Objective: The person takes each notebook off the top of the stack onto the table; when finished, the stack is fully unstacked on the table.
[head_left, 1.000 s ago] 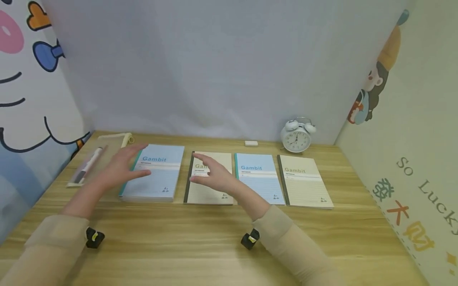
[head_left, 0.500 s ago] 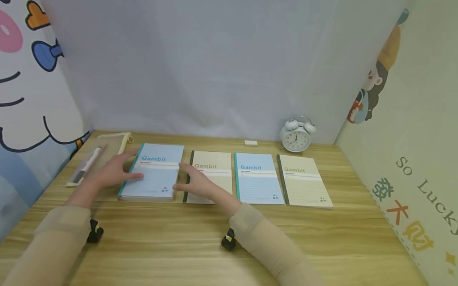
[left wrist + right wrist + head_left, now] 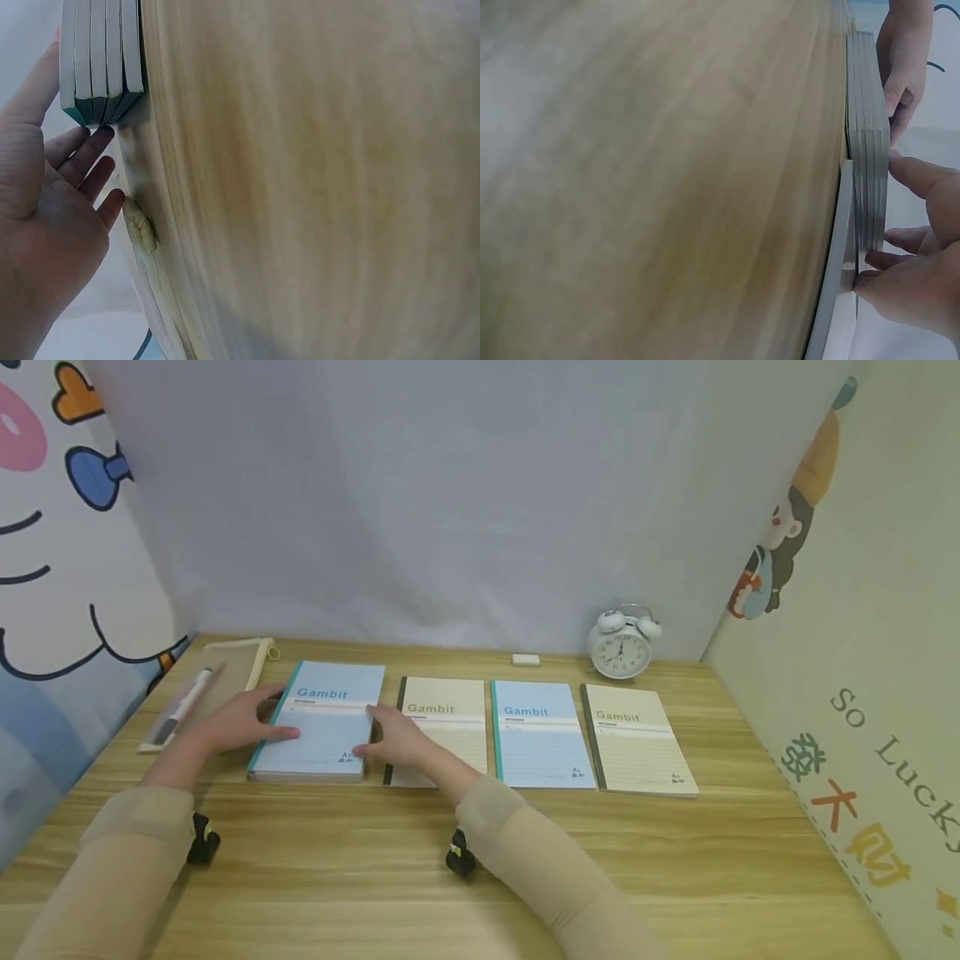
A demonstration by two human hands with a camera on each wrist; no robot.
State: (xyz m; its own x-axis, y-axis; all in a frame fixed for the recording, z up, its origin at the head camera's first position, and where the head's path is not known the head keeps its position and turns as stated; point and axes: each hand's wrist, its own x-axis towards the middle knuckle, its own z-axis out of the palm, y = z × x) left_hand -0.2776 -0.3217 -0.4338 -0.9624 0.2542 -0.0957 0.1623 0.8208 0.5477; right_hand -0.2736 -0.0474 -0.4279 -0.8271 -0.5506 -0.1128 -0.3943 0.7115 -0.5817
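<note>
Right now I see the wooden bench [image 3: 480, 868] carrying a row of four Gambit notebooks, with both hands working the leftmost spot. That spot holds a stack of blue notebooks [image 3: 321, 720]; the wrist views show several spines piled together, edges nearly flush. To its right lie a cream notebook [image 3: 446, 727], a single blue notebook [image 3: 537, 732] and another cream notebook [image 3: 636, 737], all flat and just beside one another.

My left hand [image 3: 238, 723] rests against the stack's left, spine edge, thumb on the top cover, fingers [image 3: 84, 154] spread and fairly straight along the side. My right hand [image 3: 396, 737] meets the stack's right edge, thumb over the cover, fingers [image 3: 889, 259] tucking low at the edge, lying partly over the first cream notebook.

To do this well, I judge both hands should squeeze inward evenly, get fingers under the bottom book, and keep the pile level so none slides out or drags the cream neighbour.

Farther left sits a clear pencil pouch [image 3: 197, 695] holding a marker [image 3: 183, 705]. At the far edge stand a white alarm clock [image 3: 622, 645] and a small eraser [image 3: 526, 659].
</note>
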